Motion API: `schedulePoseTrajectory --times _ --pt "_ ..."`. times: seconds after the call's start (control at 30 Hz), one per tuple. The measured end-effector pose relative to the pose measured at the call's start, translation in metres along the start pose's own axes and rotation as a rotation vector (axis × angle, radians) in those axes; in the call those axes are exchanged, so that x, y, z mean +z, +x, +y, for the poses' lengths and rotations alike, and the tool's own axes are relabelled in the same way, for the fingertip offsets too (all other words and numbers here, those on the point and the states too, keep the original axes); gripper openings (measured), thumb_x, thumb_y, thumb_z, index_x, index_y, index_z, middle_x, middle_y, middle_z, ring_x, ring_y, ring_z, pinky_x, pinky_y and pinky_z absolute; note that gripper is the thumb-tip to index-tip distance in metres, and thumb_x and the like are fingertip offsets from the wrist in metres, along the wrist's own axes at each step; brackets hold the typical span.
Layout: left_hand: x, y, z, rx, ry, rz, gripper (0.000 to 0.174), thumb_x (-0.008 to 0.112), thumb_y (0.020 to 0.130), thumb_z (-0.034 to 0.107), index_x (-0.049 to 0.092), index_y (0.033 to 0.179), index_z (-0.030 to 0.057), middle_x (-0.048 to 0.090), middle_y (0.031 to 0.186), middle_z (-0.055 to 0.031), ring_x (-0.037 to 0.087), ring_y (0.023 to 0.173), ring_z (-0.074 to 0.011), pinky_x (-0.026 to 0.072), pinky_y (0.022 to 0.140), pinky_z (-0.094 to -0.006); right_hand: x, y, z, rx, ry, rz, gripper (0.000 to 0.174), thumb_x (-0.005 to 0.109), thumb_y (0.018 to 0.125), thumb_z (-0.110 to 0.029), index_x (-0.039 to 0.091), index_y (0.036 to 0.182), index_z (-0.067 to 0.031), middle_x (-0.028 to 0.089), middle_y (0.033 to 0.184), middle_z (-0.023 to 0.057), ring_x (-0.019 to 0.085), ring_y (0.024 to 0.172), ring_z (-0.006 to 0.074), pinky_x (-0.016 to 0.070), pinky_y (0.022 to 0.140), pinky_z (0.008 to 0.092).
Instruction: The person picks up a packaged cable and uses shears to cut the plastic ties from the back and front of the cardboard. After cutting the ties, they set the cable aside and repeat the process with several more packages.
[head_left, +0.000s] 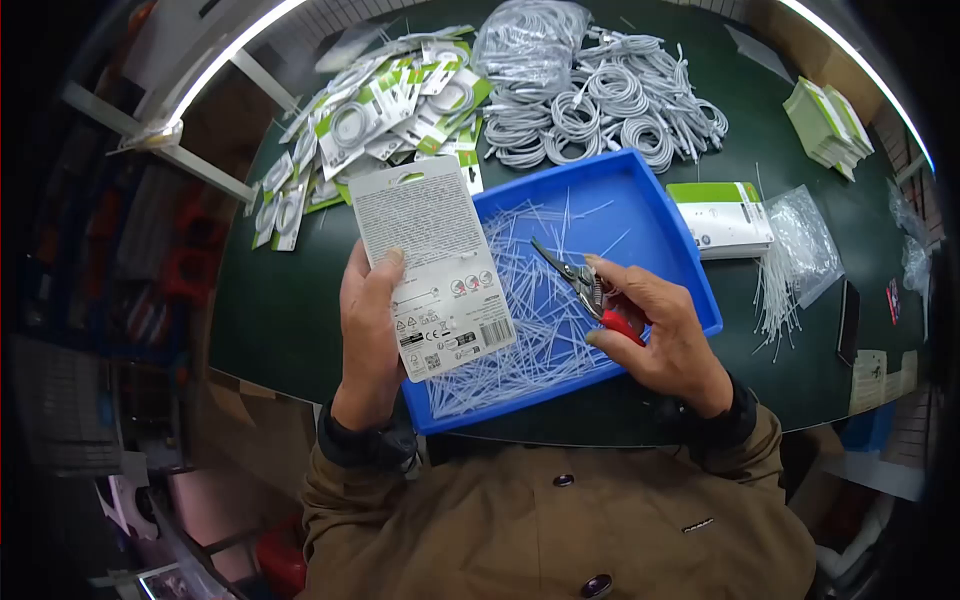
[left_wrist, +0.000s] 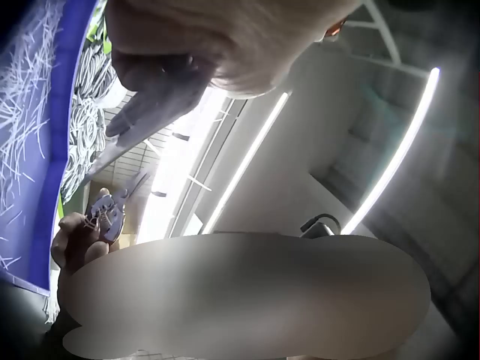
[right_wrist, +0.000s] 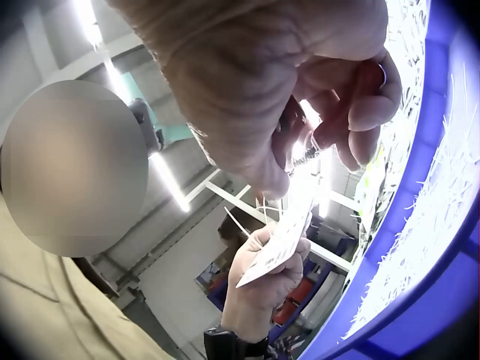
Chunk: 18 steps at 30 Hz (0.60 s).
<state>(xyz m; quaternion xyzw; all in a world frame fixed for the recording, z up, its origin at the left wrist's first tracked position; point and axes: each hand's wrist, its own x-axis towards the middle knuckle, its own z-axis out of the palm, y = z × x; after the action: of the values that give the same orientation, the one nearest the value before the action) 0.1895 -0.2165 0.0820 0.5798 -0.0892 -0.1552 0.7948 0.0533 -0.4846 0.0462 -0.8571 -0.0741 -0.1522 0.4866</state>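
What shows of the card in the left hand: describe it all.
The card is a thin, pale rectangle, like cardboard, with a hang slot at the top. Dense text fills its upper part; pictograms, a barcode and square code sit below. The left hand holds one side, thumb on the printed face. Tilted, it hides part of the blue tray in the head view.

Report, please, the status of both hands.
Left hand grips printed card. Right hand holds red-handled cutters over blue tray. White strips in tray; nothing seen blocking.
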Motion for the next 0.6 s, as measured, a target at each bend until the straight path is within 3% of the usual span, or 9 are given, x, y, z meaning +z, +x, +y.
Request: schedulePoseTrajectory --times 0.13,0.27,0.6 --pt "0.001 -0.038 -0.021 -0.049 -0.098 0.154 0.043 0.051 0.109 0.02 0.05 0.144 -0.005 0.068 0.128 -0.0178 0.072 0.11 -0.0215 0.0592 0.095 -0.0343 0.012 -0.001 -0.016 0.066 -0.034 -0.125 0.071 0.09 0.083 -0.019 0.063 0.147 -0.0077 0.07 0.1 0.0132 0.066 0.08 0.0255 0.056 0.074 0.0377" --pt "0.002 -0.048 -0.037 -0.068 -0.135 0.246 0.045 0.053 0.109 0.023 0.05 0.145 -0.0039 0.068 0.128 -0.0168 0.072 0.11 -0.0208 0.059 0.094 -0.0342 0.028 -0.001 -0.02 -0.017 -0.168 -0.145 0.072 0.091 0.081 -0.021 0.063 0.146 -0.0092 0.068 0.097 0.0125 0.067 0.087 0.0296 0.0561 0.073 0.0402" --pt "0.003 -0.047 -0.046 0.044 -0.099 0.204 0.045 0.05 0.111 0.021 0.047 0.147 -0.0045 0.067 0.129 -0.0174 0.07 0.111 -0.0179 0.0574 0.098 -0.0346 0.038 0.0 -0.017 -0.064 -0.359 -0.096 0.072 0.092 0.079 -0.022 0.065 0.144 -0.0105 0.065 0.096 0.0095 0.066 0.09 0.0279 0.0562 0.072 0.0406"
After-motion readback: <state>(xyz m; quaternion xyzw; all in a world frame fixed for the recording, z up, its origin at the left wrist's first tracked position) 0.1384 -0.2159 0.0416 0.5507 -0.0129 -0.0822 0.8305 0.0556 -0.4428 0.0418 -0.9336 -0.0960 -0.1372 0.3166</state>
